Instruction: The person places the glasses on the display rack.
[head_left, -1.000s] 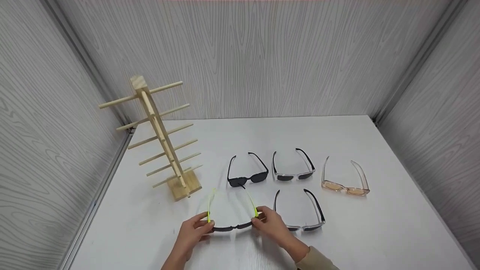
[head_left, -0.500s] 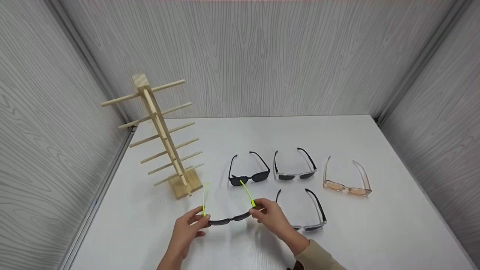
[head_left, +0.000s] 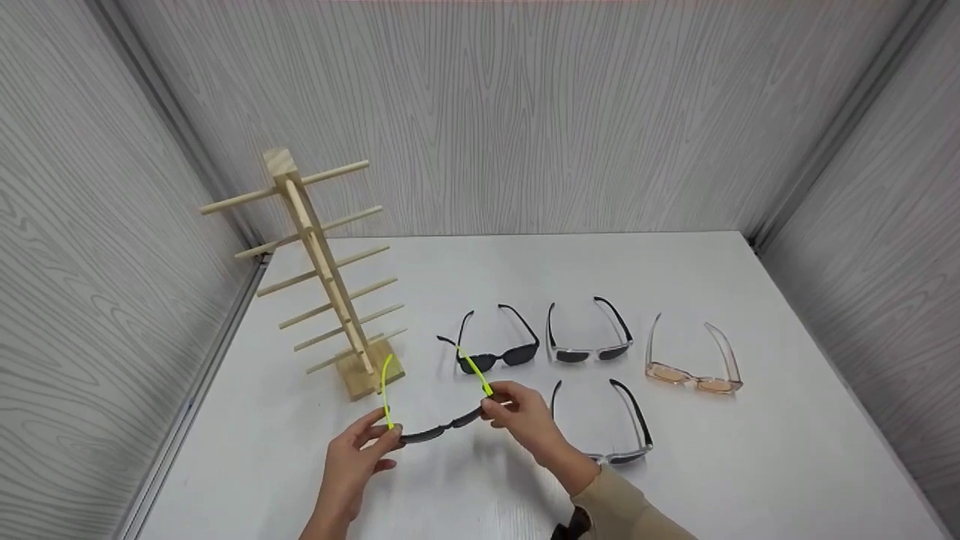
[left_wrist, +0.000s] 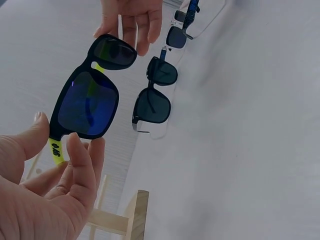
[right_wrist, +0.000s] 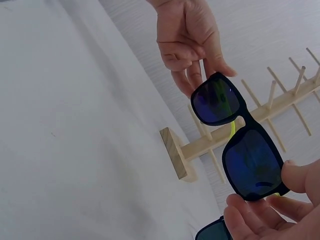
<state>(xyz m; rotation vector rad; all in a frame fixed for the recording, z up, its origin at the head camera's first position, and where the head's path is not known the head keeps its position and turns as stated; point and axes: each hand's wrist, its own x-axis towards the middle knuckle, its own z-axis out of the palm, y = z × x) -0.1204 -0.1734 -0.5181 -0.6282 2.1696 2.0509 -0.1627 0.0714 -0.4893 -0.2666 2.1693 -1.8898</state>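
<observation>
Both hands hold one pair of sunglasses [head_left: 429,434] with a black front, dark bluish lenses and neon-yellow temples. The left hand [head_left: 354,455] pinches its left corner at the hinge, thumb on the front. At the opposite corner the right hand [head_left: 525,420] pinches the frame in the same way. The temples are unfolded and point away from the person, toward the wooden stand [head_left: 322,262]. In the left wrist view the lenses [left_wrist: 87,105] face the camera, raised above the table. The right temple overlaps the black sunglasses [head_left: 499,358] behind in the head view.
The wooden stand with several pegs rises at the left. Clear-framed sunglasses with black temples [head_left: 591,352] lie at the back; a similar pair [head_left: 637,453] lies nearer, partly behind the right hand. Peach-tinted glasses [head_left: 694,377] lie at the right. Grey wood-grain panels [head_left: 495,112] enclose the white table.
Both hands have lifted the yellow-templed sunglasses and carried them left and slightly away from the person, closer to the wooden stand. The other glasses stay put.
</observation>
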